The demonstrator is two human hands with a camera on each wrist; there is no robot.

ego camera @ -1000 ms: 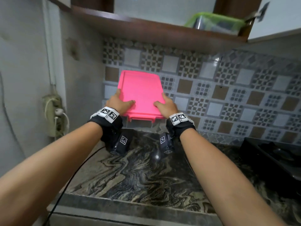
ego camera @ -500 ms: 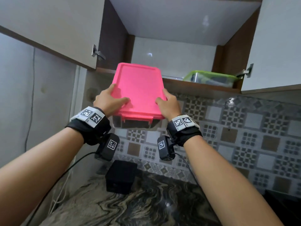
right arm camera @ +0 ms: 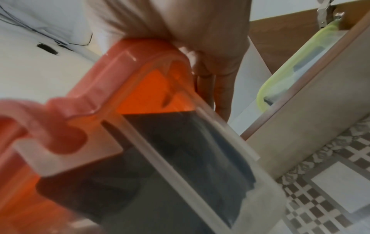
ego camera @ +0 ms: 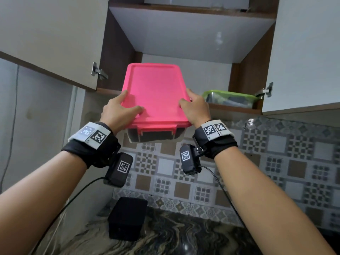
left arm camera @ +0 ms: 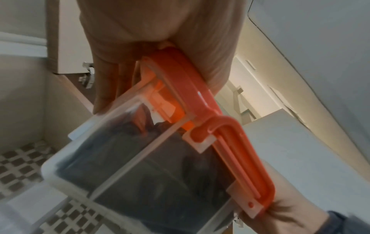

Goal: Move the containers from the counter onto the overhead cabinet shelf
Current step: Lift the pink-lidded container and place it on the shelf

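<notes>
Pink-lidded container (ego camera: 156, 96) was held in the air before the open cabinet, lid up, long axis pointing away into the shelf (ego camera: 233, 108). Left hand (ego camera: 117, 112) and right hand (ego camera: 195, 107) gripped its near corners, thumbs on the lid.

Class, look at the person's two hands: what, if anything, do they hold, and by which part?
Both hold the pink-lidded container: left hand on its left edge, right hand on its right, thumbs on the lid.
</notes>
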